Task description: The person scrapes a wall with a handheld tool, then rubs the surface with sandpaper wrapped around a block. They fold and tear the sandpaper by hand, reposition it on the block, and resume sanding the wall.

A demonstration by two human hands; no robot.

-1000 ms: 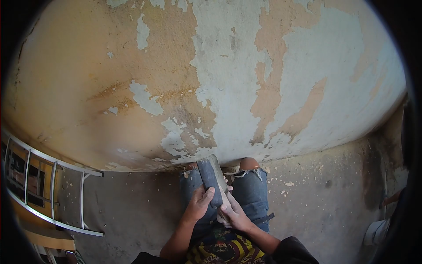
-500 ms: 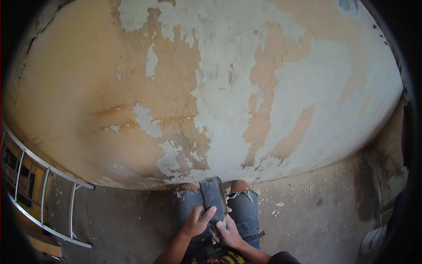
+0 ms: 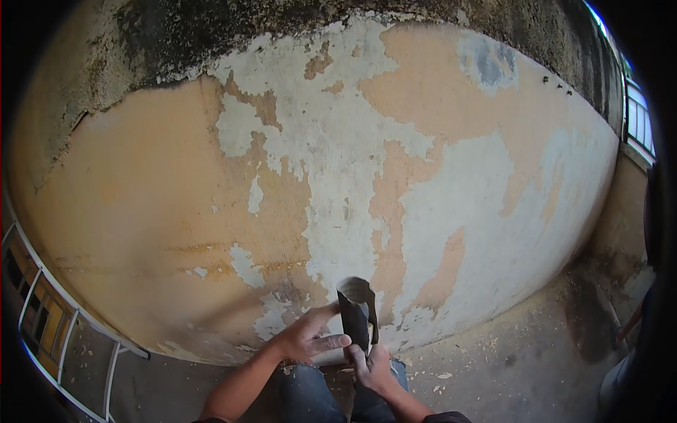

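Observation:
A curled sheet of sandpaper [image 3: 355, 317], dark grey outside and paler inside, stands upright in front of me, its rolled top edge open toward me. My left hand [image 3: 310, 340] holds it from the left, the thumb across its front and the fingertips hidden behind it. At its lower end my right hand [image 3: 371, 366] grips it, thumb in front and fingers closed. Behind the sheet is a wall [image 3: 338, 204] with peeling orange and whitish paint.
A metal ladder [image 3: 67, 345] is at the lower left. My knees in jeans [image 3: 310, 395] are below my hands. Paint flakes lie on the concrete floor [image 3: 479, 381]. Dark, rough wall [image 3: 233, 35] runs along the top, and a barred window [image 3: 638, 116] shows at upper right.
My view has tilted up, showing more wall. The sandpaper has gone from a flatter fold to an open curl, and my left hand has shifted to its left side.

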